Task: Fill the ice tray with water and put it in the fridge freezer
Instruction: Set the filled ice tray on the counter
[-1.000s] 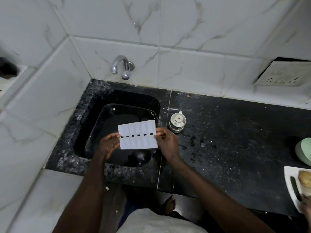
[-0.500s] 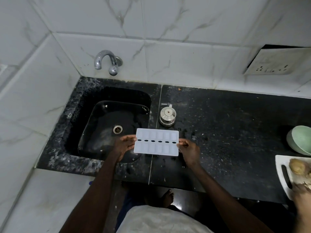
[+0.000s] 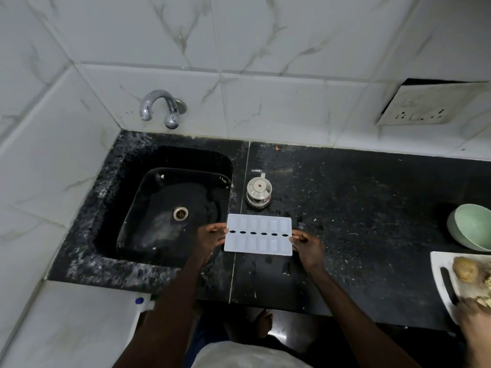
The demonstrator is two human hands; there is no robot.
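**A:** Where's the ice tray (image 3: 258,234)?

**B:** Between the two hands, level, held by its short ends. The left hand (image 3: 211,236) pinches one end and the right hand (image 3: 308,247) pinches the other, fingertips closed on the rim.

**A:** Over the sink (image 3: 183,171)?

**B:** Only the left-hand grip hangs over the sink's near corner. The rest of the tray is over the counter (image 3: 372,221). I can't tell whether it touches the counter.

**A:** Any water in it?

**B:** Can't tell. The cells just look pale.

**A:** What could go wrong?

**B:** If it's full, the hold is thin, with fingertips at the ends and nothing under the middle. One hand dipping would spill water out along the row, and a bendy tray might sag. Just beyond the grip stands a small steel pot (image 3: 259,192), and a push forward would knock it. The counter beneath the hands looks wet, so fingers may slip.
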